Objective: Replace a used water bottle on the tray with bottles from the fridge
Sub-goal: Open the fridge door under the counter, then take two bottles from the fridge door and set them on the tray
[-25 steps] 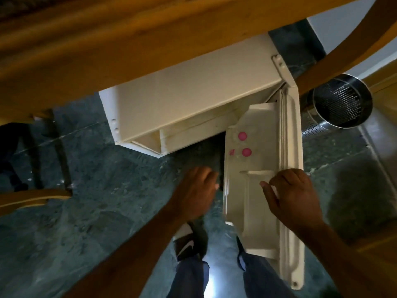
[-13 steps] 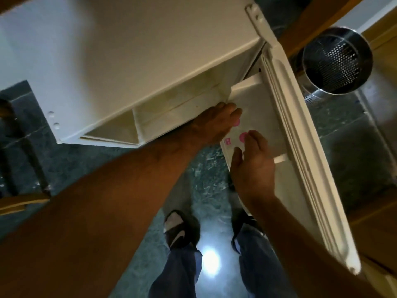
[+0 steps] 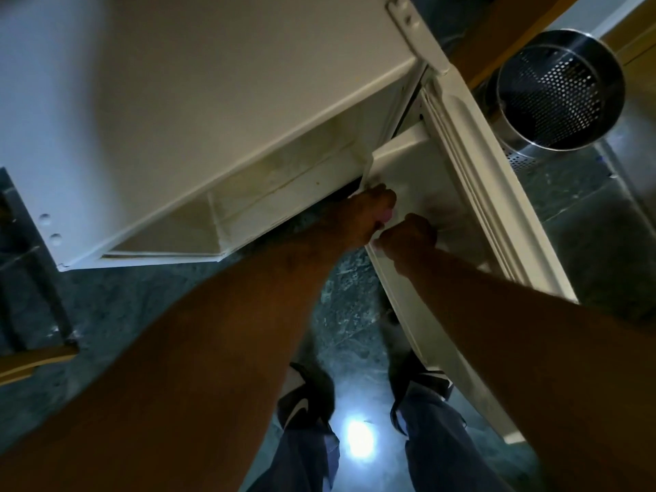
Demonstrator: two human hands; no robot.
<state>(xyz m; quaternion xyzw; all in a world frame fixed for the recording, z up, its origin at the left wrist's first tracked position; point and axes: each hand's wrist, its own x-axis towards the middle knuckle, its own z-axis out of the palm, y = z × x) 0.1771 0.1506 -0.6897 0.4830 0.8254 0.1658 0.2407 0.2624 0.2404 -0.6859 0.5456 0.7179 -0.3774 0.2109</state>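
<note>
While both arms reach down into the open door of the small white fridge (image 3: 198,101), the left hand (image 3: 358,218) sits at the inner edge of the door shelf (image 3: 419,161) with fingers curled; a pink cap (image 3: 387,216) peeks out at its fingertips, so it seems to be closing on a bottle top, though the bottle body is hidden. The right hand (image 3: 408,239), just beside and touching the left, is fisted over the shelf lip; cannot tell what, if anything, it grips. No bottle label readable.

Fridge door (image 3: 475,179), right of the hands: white moulded plastic, ribbed gasket, flat metal hinge plate (image 3: 415,33) at top. Fridge cabinet above the left hand: smooth painted metal, yellowish staining on the inner liner. Far right of the right hand: round perforated steel bin (image 3: 557,97), shiny. Below the hands: dark green marbled stone floor (image 3: 124,307) with a light glare, blue trousers, black shoe (image 3: 305,399) with a white swoosh logo, no text legible. Wooden edge far left.
</note>
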